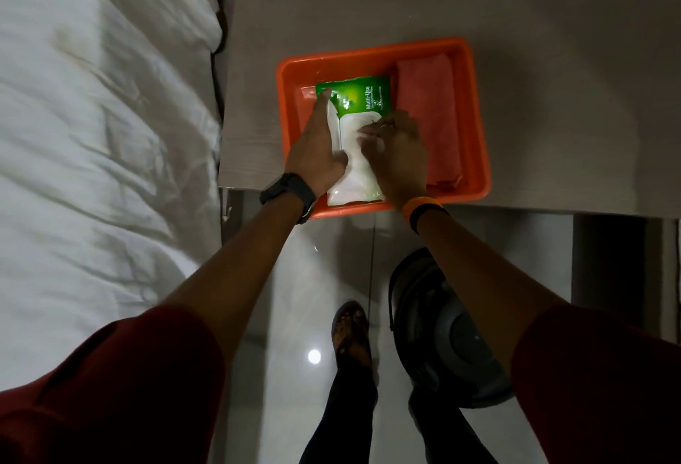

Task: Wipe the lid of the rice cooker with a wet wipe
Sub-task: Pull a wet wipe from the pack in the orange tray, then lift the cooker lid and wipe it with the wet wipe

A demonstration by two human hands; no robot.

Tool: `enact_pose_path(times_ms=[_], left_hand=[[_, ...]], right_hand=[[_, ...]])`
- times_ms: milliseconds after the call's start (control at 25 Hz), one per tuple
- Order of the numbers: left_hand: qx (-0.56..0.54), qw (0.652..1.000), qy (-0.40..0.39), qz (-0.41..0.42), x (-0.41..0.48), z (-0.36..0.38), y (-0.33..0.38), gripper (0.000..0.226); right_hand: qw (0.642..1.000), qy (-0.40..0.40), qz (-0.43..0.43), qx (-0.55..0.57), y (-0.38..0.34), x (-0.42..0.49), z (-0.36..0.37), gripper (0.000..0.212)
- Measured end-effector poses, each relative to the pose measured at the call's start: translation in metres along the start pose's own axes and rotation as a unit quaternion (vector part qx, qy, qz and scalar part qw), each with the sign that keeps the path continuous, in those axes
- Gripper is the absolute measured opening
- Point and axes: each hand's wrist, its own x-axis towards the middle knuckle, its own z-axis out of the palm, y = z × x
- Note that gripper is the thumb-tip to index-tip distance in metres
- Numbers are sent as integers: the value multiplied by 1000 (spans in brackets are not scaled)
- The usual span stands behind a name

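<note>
A green and white wet-wipe pack (363,100) lies in an orange tray (475,117) on a grey table. My left hand (318,146) rests flat on the pack's left side, holding it down. My right hand (396,148) has its fingers pinched at the white flap in the pack's middle; what they grip is hidden. The dark grey rice cooker (442,334) stands on the floor below the table, partly behind my right forearm, with its lid down.
A folded pink cloth (429,109) fills the tray's right side. A bed with a white sheet (92,132) runs along the left. My sandalled foot (350,331) is on the glossy tiled floor beside the cooker.
</note>
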Motion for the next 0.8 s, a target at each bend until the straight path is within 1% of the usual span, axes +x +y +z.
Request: enact_pose_path(times_ms=[80, 120, 160, 240, 320, 440, 560, 640, 680, 720, 760, 800], left_hand=[[-12, 1000, -12, 26, -4, 1, 4, 93], [13, 999, -21, 46, -8, 3, 6, 90], [72, 995, -25, 68, -13, 6, 8, 87], [220, 968, -38, 113, -22, 14, 12, 76], [295, 944, -68, 131, -26, 22, 17, 60], [399, 906, -96, 106, -24, 35, 29, 42], [492, 856, -122, 98, -18, 38, 54, 28], [535, 823, -171, 79, -14, 38, 78, 27], [556, 807, -192, 57, -12, 38, 89, 30], [565, 797, -208, 33, -13, 41, 96, 35], [558, 803, -211, 17, -17, 45, 102, 40], [528, 828, -187, 27, -25, 51, 106, 42]], right_hand=[[991, 37, 57, 114, 0, 1, -5, 22], [978, 61, 95, 177, 2, -1, -10, 21], [960, 82, 132, 231, 3, -3, -17, 22], [929, 118, 180, 302, 10, -11, -31, 23], [907, 142, 211, 335, 20, -23, -47, 25], [888, 158, 216, 374, 38, -52, -69, 23], [847, 157, 202, 466, 48, -91, -93, 15], [824, 164, 220, 496, 58, -120, -111, 16], [814, 169, 233, 504, 63, -133, -119, 17], [808, 174, 255, 502, 70, -146, -126, 18], [803, 180, 280, 495, 79, -159, -131, 18], [800, 183, 305, 483, 91, -170, -134, 17]])
